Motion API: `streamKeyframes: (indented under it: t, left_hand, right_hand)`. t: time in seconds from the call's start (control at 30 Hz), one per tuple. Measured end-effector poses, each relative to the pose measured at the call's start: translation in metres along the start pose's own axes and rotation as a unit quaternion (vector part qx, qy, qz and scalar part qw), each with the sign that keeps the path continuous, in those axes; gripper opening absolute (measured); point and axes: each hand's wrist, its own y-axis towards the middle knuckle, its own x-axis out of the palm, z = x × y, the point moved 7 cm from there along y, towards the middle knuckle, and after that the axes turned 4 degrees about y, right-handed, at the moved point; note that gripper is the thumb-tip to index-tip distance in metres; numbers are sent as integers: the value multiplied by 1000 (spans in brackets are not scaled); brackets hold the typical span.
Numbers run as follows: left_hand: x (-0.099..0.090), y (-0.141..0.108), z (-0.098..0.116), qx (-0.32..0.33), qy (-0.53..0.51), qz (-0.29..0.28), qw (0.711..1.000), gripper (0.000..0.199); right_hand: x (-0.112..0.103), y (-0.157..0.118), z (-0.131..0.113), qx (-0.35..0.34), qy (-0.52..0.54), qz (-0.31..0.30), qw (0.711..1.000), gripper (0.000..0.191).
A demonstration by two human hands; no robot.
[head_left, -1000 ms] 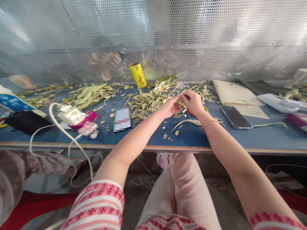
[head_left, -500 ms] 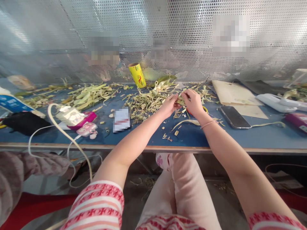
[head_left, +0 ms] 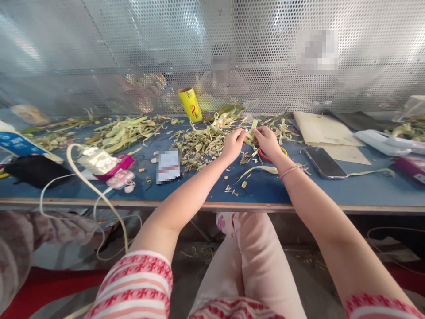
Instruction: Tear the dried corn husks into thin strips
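Observation:
Over the blue table (head_left: 199, 190), a pale green leaf strip (head_left: 253, 127) is pinched between my two hands. Its left side is in the closed fingers of my left hand (head_left: 234, 144), and the fingertips of my right hand (head_left: 267, 142) close on its right side. Below my right hand lie red-and-yellow scissors handles (head_left: 264, 156), partly hidden. A heap of dry plant scraps (head_left: 201, 144) spreads beside my left hand. One long pale strip (head_left: 257, 169) lies nearer the table's front edge.
Behind the heap a yellow tube (head_left: 191, 105) leans. A phone (head_left: 324, 163) and brown paper (head_left: 323, 128) lie to the right. On the left are long green strips (head_left: 124, 133), a power bank with cables (head_left: 102, 164) and a black pouch (head_left: 35, 172). A perforated metal panel (head_left: 199, 35) stands behind.
My hands have moved slightly apart, and the leaf strip between them now shows more fully, standing up above the fingertips.

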Motion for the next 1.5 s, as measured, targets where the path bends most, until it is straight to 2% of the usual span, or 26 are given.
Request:
streamKeyframes:
  t: [0.1, 0.2, 0.37, 0.53, 0.63, 0.83, 1.17, 1.37, 1.5]
  left_hand:
    - [3, 1, -4, -5, 9, -18, 1000, 29]
    - [7, 3, -13, -41, -27, -29, 998, 27]
    - [9, 0, -19, -118, -112, -7, 987, 25]
    - [10, -4, -17, -175, -178, -6, 968, 22]
    - [8, -4, -14, -182, -195, -1, 964, 22]
    - [9, -3, -14, -169, -202, -5, 965, 18]
    - [4, -4, -12, -170, -183, 7, 968, 26]
    - [6, -3, -15, -172, -189, 10, 967, 20]
    - [8, -2, -17, -166, -220, 0, 961, 13]
  right_hand:
    - [3, -2, -8, -45, -15, -34, 998, 16]
    - [3, -7, -23, -111, -38, -37, 992, 22]
    - [7, -15, -36, -164, -11, -49, 985, 32]
    - [11, -17, -40, -163, 50, -97, 981, 37]
    - [11, -17, -40, -143, 88, -113, 979, 33]
    - [11, -16, -35, -89, 139, -107, 980, 30]
    - [11, -13, -31, -58, 83, -97, 990, 15]
    - [6, -13, -33, -82, 73, -69, 992, 11]
    - [3, -11, -26, -67, 72, -47, 994, 14]
